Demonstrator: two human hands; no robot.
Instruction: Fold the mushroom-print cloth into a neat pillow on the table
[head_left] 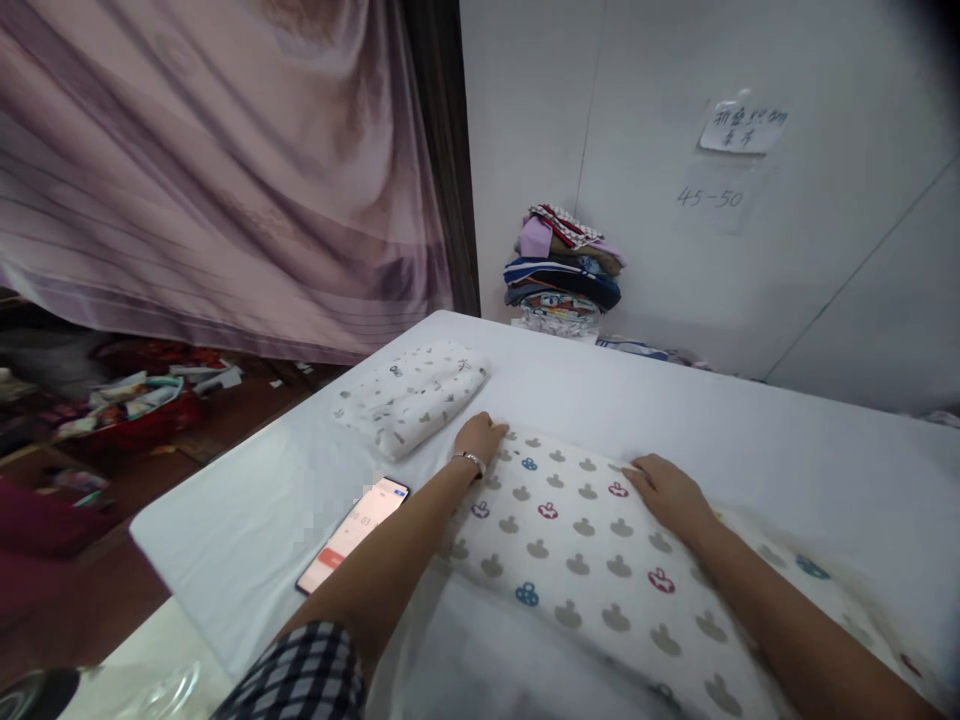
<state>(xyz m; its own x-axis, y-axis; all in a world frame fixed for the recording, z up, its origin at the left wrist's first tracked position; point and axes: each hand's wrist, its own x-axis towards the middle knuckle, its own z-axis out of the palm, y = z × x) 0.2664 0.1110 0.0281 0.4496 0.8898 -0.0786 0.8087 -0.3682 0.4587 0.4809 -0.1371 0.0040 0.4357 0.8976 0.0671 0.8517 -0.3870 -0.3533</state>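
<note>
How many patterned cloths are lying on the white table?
2. The large cloth lies under the left hand and right hand; the folded cloth lies beyond them, at the far left of the table. The pile behind may hide more.

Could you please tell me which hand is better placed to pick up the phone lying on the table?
Left, probably. The left hand lies on the printed white cloth nearest the slim rectangular smartphone on the white table; the right hand lies further right, away from it.
</note>
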